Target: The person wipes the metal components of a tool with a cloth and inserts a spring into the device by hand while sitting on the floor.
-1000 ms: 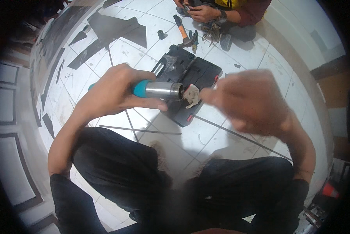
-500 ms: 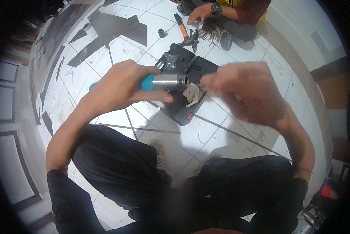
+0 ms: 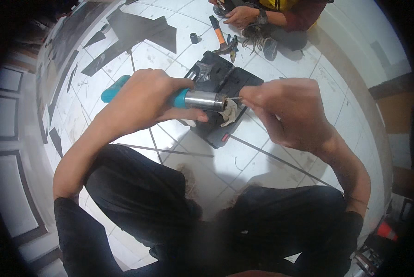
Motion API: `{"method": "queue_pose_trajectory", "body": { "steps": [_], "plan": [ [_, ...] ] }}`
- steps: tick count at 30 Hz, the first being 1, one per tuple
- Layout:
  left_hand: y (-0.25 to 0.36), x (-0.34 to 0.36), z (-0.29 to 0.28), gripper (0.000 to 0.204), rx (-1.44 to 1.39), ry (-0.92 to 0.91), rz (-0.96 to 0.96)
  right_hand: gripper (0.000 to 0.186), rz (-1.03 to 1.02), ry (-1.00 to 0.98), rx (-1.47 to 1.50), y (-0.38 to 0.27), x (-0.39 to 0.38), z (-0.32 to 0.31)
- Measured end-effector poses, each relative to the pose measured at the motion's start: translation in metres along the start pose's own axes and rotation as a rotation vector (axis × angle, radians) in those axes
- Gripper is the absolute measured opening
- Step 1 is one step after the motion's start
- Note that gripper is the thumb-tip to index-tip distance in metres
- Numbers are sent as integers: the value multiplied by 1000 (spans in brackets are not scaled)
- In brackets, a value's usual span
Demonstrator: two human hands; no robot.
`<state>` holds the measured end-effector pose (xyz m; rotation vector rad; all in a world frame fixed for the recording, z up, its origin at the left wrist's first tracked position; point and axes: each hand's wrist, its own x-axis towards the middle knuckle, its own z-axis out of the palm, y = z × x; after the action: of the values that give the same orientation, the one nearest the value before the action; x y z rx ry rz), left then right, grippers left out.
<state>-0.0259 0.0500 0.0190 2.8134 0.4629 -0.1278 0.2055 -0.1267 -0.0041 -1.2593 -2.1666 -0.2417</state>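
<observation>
My left hand (image 3: 144, 99) is wrapped round a teal power tool (image 3: 116, 88) with a bare metal barrel (image 3: 202, 100). The barrel lies nearly level and points right, its end ringed by screw thread. At that end, my right hand (image 3: 292, 113) pinches a thin metal rod (image 3: 235, 98) between thumb and forefinger. The rod's tip reaches the barrel's mouth; I cannot tell how far in it sits. Below both hands an open black case (image 3: 211, 131) rests on the tiles, with a clear plastic bag (image 3: 204, 71) in it. A crumpled whitish cloth (image 3: 228, 114) shows just under the barrel.
Beyond the case lie an orange-handled hammer (image 3: 219, 33), pliers (image 3: 234, 47) and a short black cylinder (image 3: 194, 38). Dark cut sheets (image 3: 142, 37) spread at the far left. A co-worker's hand (image 3: 241, 17) is at the top. Long thin strips (image 3: 281, 159) cross the floor.
My right hand, blurred before, is now sharper, with the rod more visible at the barrel. The tool has tilted slightly, its barrel end lower. The co-worker's hand has shifted.
</observation>
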Motion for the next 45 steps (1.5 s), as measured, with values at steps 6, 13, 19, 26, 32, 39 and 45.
{"method": "queue_pose_trajectory", "body": {
  "steps": [6, 13, 19, 26, 32, 39, 45],
  "plan": [
    [-1, -1, 3, 60, -63, 112, 70, 17, 13, 123, -12, 17, -7, 5],
    [-3, -3, 2, 67, 4, 46, -9, 21, -11, -174, 9, -11, 10, -12],
    [4, 0, -8, 71, -125, -47, -102, 11, -21, 47, 44, 15, 2, 5],
    [-1, -3, 0, 68, -76, -42, -62, 5, -33, -194, 15, -3, 5, -12],
    [-6, -4, 14, 51, -113, 100, 148, 4, -50, 66, 19, 18, 3, 10],
    [2, 1, -1, 67, -78, -136, -53, 16, 34, -90, 92, 14, -12, 3],
    [-3, -4, 7, 48, -59, 9, 137, 11, -75, 1, 19, 21, -3, 9]
  ]
}}
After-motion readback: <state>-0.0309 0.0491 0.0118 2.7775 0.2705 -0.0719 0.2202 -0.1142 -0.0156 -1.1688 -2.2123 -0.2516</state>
